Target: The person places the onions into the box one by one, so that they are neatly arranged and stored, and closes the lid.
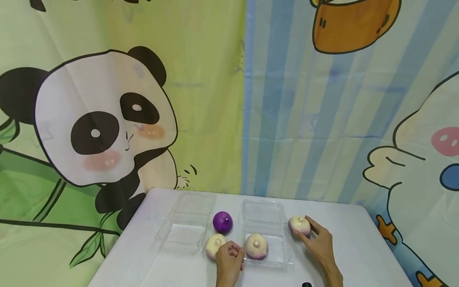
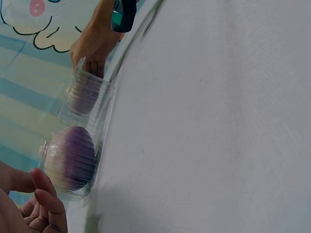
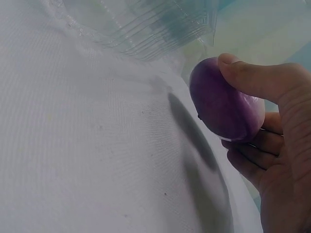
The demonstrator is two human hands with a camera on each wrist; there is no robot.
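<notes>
In the head view my right hand (image 1: 319,241) holds a purple-and-cream turnip-like vegetable (image 1: 299,226) just right of a clear plastic box (image 1: 277,251). The right wrist view shows the thumb on the vegetable's purple side (image 3: 221,99), fingers behind it, and a shadow on the cloth below. My left hand (image 1: 229,261) has curled fingers at the box's front left edge; its thumb and forefinger appear to pinch the edge, though the contact is partly hidden. A similar vegetable (image 1: 256,246) sits in the left part of this box. Another (image 1: 214,245) lies beside the left hand, partly covered by it.
A deep purple round vegetable (image 1: 222,222) lies between the two boxes. The second clear box (image 1: 186,237) stands open at the left. A small black object (image 1: 306,284) shows at the front. Behind the white table (image 1: 362,247) hangs a cartoon curtain (image 1: 211,119).
</notes>
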